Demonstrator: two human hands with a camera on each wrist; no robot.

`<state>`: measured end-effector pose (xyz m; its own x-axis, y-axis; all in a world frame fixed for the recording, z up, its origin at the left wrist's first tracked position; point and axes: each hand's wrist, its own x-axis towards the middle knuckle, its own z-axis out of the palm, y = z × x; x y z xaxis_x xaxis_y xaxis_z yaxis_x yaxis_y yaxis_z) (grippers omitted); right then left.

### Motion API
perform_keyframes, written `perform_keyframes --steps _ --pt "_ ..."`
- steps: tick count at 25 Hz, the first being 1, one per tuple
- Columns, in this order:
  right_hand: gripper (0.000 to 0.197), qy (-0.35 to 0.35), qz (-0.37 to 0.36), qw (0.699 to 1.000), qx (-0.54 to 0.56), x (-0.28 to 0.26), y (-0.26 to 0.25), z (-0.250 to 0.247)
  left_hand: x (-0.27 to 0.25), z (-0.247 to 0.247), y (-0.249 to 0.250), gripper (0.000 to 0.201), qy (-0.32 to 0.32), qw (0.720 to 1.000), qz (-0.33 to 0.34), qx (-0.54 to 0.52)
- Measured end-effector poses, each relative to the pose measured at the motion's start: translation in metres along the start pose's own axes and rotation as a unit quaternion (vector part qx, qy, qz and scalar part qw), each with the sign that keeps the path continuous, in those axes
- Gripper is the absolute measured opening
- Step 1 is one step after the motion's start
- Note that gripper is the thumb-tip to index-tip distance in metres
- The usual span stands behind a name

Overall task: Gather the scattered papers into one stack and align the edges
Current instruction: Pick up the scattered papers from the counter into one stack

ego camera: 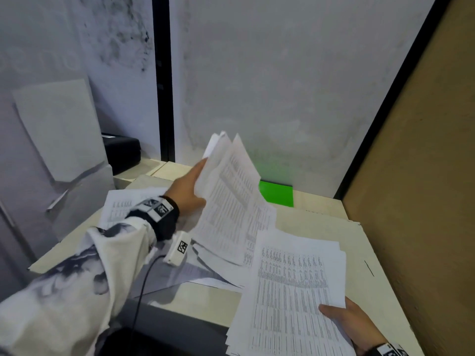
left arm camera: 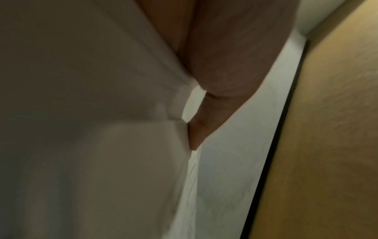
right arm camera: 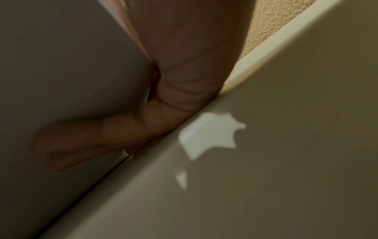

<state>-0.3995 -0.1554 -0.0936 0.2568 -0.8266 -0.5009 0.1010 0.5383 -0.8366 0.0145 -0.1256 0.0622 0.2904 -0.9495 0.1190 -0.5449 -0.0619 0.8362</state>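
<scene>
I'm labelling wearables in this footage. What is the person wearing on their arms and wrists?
The left arm has a white sleeve with dark grey blotches, a black wrist strap with square-coded tags, a white tagged box and a black cable. The right wrist band shows similar tags.

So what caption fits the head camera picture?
Left hand lifts a sheaf of printed white papers; right hand holds another stack.

The left hand (ego camera: 186, 190) hides its fingers behind the lifted sheets (ego camera: 231, 201); both wrist views are blurred, and the near stack (ego camera: 290, 304) runs off the bottom edge.
</scene>
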Motion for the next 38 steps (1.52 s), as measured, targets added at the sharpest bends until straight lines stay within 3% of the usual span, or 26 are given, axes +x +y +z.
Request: perform_keyframes --steps 2,4,6,10,13,15,17,19,21,23,27,29,32,34,38 --pt "0.052 0.003 -0.003 1.000 -0.001 -0.002 -0.002 0.001 0.000 -0.024 0.025 0.103 0.025 0.998 0.049 -0.020" --pt "0.070 0.003 -0.003 1.000 -0.013 -0.007 -0.005 0.006 0.003 -0.041 0.043 0.104 0.040 0.994 0.082 -0.053" --pt "0.076 0.002 -0.004 1.000 -0.022 -0.010 -0.005 0.008 0.004 -0.053 0.055 0.105 0.043 0.989 0.102 -0.095" --pt "0.048 0.005 -0.001 1.000 -0.007 -0.012 -0.004 0.006 0.003 -0.057 0.063 0.102 0.026 0.962 0.128 -0.242" --pt "0.043 0.015 0.002 0.998 -0.057 -0.011 -0.005 0.006 -0.004 -0.034 0.066 0.089 0.012 0.928 0.110 -0.357" --pt "0.046 0.033 -0.008 0.996 -0.085 -0.012 -0.008 0.007 -0.010 0.000 0.054 0.073 -0.007 0.924 0.065 -0.376" --pt "0.044 0.071 -0.003 0.992 -0.107 -0.014 -0.012 0.007 -0.025 0.048 0.030 0.070 -0.089 0.927 0.027 -0.364" --pt "0.043 0.093 0.014 0.993 -0.072 -0.015 -0.014 0.003 -0.046 0.099 -0.001 0.078 -0.192 0.926 -0.027 -0.322" --pt "0.062 0.089 0.036 0.995 -0.027 -0.014 -0.012 -0.001 -0.067 0.136 -0.020 0.085 -0.245 0.938 -0.115 -0.217" --pt "0.076 0.059 0.018 0.997 -0.047 -0.014 -0.011 -0.002 -0.078 0.158 -0.024 0.088 -0.265 0.941 -0.172 -0.123" --pt "0.111 -0.010 -0.004 0.994 -0.106 -0.008 -0.005 -0.004 -0.070 0.167 -0.012 0.097 -0.322 0.925 -0.202 -0.026" --pt "0.101 -0.019 -0.018 0.991 -0.132 -0.006 -0.002 -0.006 -0.060 0.166 -0.013 0.086 -0.320 0.933 -0.157 0.055" --pt "0.055 -0.011 -0.030 0.987 -0.156 -0.010 -0.004 -0.003 -0.030 0.148 -0.031 0.079 -0.259 0.934 -0.119 0.214" --pt "0.044 -0.013 -0.025 0.988 -0.151 -0.010 -0.003 -0.005 -0.008 0.126 -0.046 0.086 -0.173 0.921 -0.148 0.317" --pt "0.034 -0.008 -0.020 0.992 -0.122 -0.014 -0.006 0.002 0.002 0.099 -0.084 0.128 -0.129 0.882 -0.248 0.379"
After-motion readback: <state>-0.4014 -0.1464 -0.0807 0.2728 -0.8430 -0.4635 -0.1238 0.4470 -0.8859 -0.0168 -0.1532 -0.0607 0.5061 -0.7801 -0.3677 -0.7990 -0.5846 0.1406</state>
